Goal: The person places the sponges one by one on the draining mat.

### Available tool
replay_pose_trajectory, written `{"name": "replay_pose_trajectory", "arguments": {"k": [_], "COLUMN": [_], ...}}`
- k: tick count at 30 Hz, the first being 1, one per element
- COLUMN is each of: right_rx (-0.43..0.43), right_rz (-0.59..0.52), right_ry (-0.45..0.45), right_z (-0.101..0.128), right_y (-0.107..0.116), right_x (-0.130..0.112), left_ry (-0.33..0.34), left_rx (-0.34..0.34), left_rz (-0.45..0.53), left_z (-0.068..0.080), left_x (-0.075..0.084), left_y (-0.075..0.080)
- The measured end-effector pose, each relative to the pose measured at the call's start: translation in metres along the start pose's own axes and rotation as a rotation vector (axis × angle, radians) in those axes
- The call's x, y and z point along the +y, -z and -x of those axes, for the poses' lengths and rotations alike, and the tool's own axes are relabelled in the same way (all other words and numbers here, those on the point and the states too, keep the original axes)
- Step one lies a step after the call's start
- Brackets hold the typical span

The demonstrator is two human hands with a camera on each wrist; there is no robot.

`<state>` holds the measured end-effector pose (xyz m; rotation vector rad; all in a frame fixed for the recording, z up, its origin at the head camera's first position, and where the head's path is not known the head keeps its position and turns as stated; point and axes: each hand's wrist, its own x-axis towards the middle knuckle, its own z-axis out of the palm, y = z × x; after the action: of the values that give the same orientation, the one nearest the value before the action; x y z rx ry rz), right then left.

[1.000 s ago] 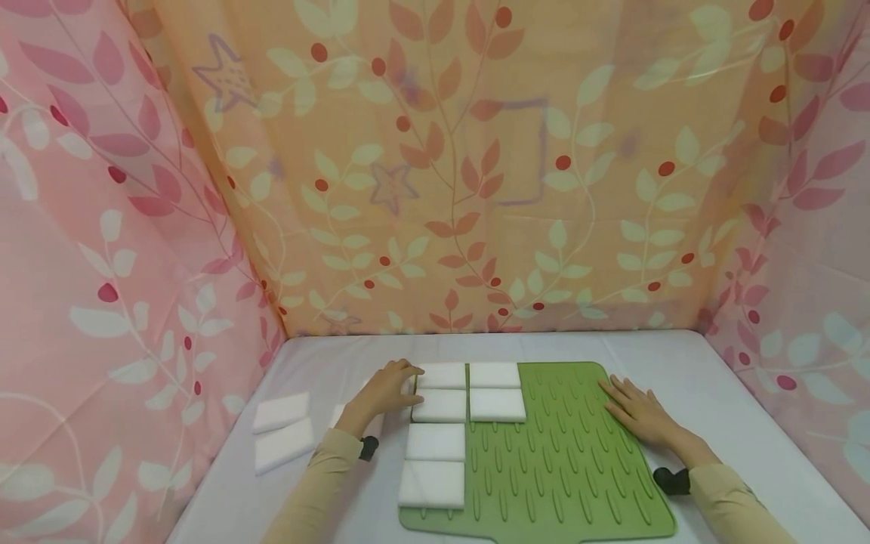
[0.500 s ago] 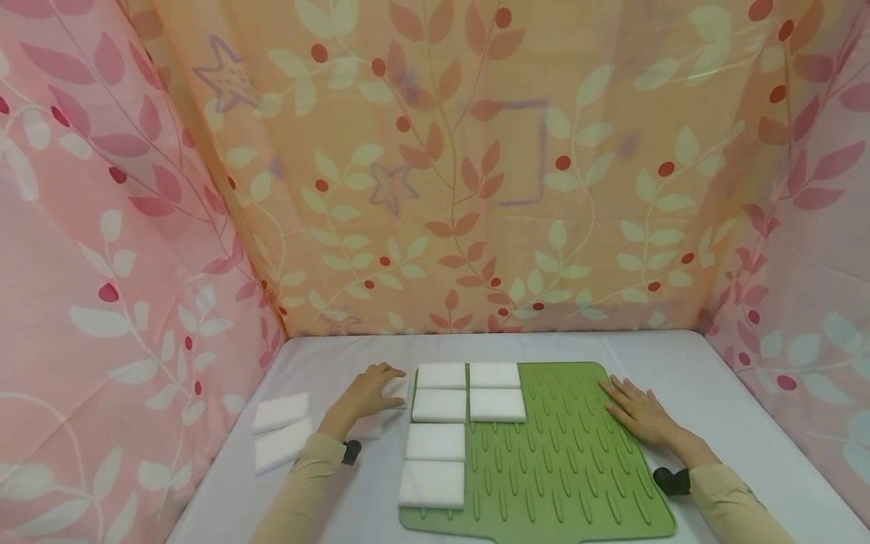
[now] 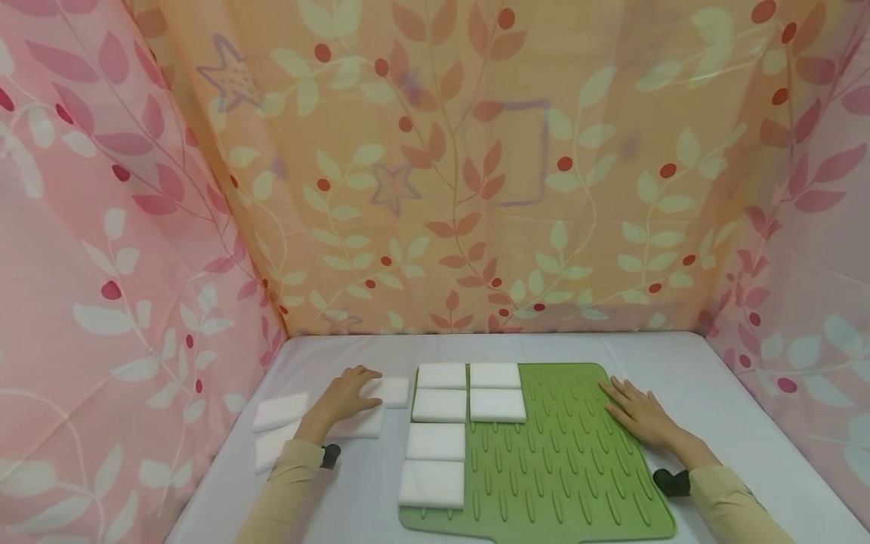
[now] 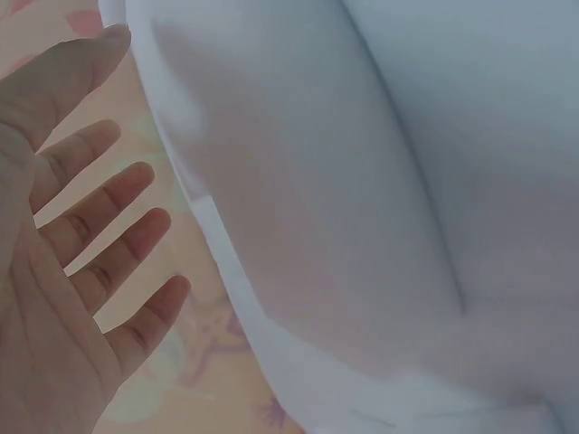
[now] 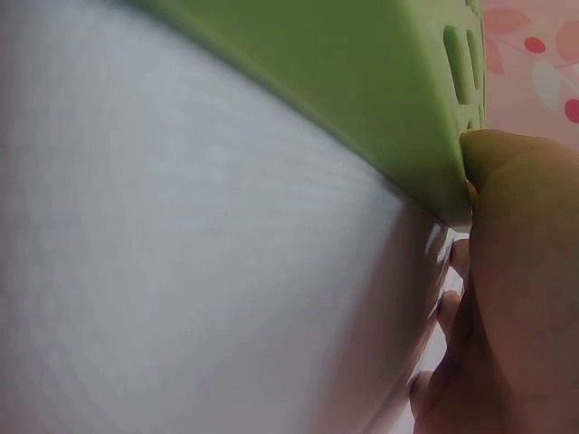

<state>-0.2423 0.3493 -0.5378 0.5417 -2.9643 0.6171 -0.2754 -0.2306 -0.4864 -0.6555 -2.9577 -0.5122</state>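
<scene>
In the head view, my left hand (image 3: 343, 397) hovers over white sponge blocks left of the green ridged mat (image 3: 557, 461). Its fingers are spread and loosely bent; the left wrist view shows the hand (image 4: 72, 244) with nothing in it. Right beyond its fingertips lies one white sponge block (image 3: 396, 393), and another sponge block (image 3: 363, 425) is partly hidden below the palm. My right hand (image 3: 642, 413) rests flat on the mat's right edge. Seen from the right wrist, its thumb (image 5: 507, 163) touches the rim of the mat (image 5: 362, 99).
Several white sponge blocks lie in rows on the mat's left part, including a front one (image 3: 432, 484) and a back one (image 3: 495, 375). Two more sponge blocks (image 3: 280, 412) lie at the far left, partly behind my left arm. A leaf-patterned curtain (image 3: 448, 189) surrounds the white table (image 3: 544, 346).
My left hand has drawn back leftward from the sponge block at the mat's back left corner, uncovering loose blocks on the table. The right hand has stayed on the mat's edge.
</scene>
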Motion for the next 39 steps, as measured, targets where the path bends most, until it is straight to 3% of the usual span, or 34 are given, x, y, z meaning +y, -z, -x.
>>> {"name": "replay_pose_trajectory", "arguments": {"k": [12, 20, 32, 39], "right_rx": [0.032, 0.009, 0.002, 0.034], "right_rz": [-0.006, -0.018, -0.015, -0.029], "right_ry": [0.034, 0.006, 0.005, 0.020], "right_z": [0.000, 0.001, 0.000, 0.000], "right_y": [-0.009, -0.003, -0.002, -0.005], "right_x": [0.010, 0.003, 0.004, 0.006], "left_ry": [0.070, 0.137, 0.128, 0.146], "left_rx": [0.012, 0.016, 0.056, 0.038], "left_rz": [0.007, -0.014, -0.033, -0.028], "left_z": [0.019, 0.030, 0.054, 0.068], "left_x": [-0.030, -0.051, -0.079, -0.094], "left_y": [0.015, 0.028, 0.034, 0.036]}}
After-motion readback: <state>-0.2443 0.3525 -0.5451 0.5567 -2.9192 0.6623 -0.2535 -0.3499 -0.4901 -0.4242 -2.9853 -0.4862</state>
